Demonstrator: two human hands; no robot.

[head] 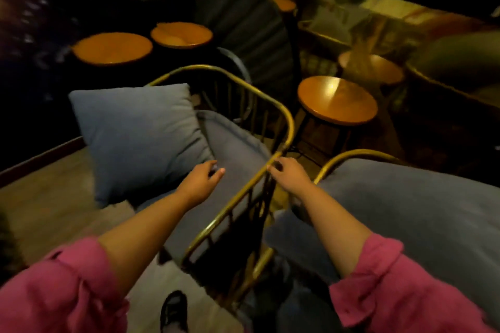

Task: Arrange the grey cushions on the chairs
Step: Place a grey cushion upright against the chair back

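A: Where do the cushions stand?

B: The square grey throw cushion (140,138) leans upright against the back of the brass-coloured metal chair with the spindle rail (281,113), resting on that chair's thick grey seat pad (238,159). A second large grey cushion (411,213) lies in the neighbouring brass-framed chair (349,155) on the right.

A: And the hands?

B: The left hand (201,180) hovers over the seat pad just beside the throw cushion's lower corner, fingers loosely spread, holding nothing. The right hand (288,173) has its fingertips at the brass rail; whether it grips the rail or only touches it, I cannot tell.

A: So the step in hand?

B: Squaring up the throw cushion, I judge. Best to steady the frame with the right hand, take the cushion by its lower edge with the left, and press it flat to the backrest so it sits centred and does not slump forward.

A: Anything held inside the chairs besides cushions?

B: Nothing I can see. The round wooden stool (336,100) beyond is bare on top.
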